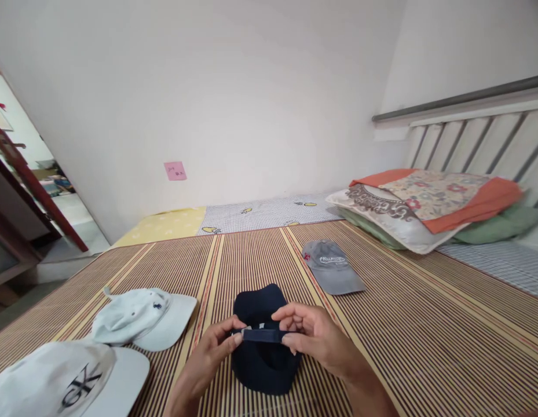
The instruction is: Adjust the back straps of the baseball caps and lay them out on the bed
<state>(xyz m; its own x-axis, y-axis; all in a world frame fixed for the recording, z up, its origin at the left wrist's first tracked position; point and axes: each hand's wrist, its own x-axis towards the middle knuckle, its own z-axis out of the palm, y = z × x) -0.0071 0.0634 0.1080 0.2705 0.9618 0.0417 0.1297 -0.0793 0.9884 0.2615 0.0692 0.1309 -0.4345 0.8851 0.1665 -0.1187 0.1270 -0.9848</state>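
Note:
A dark navy baseball cap [264, 370] lies on the striped bamboo mat between my hands, its inside facing up toward me. Its adjustable back strap [262, 335] is stretched level across the opening. My left hand [214, 350] pinches the strap's left end near a small buckle. At the other end, the thumb and fingers of my right hand [314, 336] close on the strap. A small pale label shows inside the cap behind the strap. To the left rest a pale blue cap [134, 315] and a white cap [55, 376] with black letters. A grey cap [329, 263] sits beyond my right hand.
The bamboo mat [182, 272] covers the bed. Stacked pillows [425, 202] with an orange-edged floral cover lie by the slatted headboard [481, 139] at right. A white wall rises behind, bearing a pink note [175, 171]. A doorway opens at far left.

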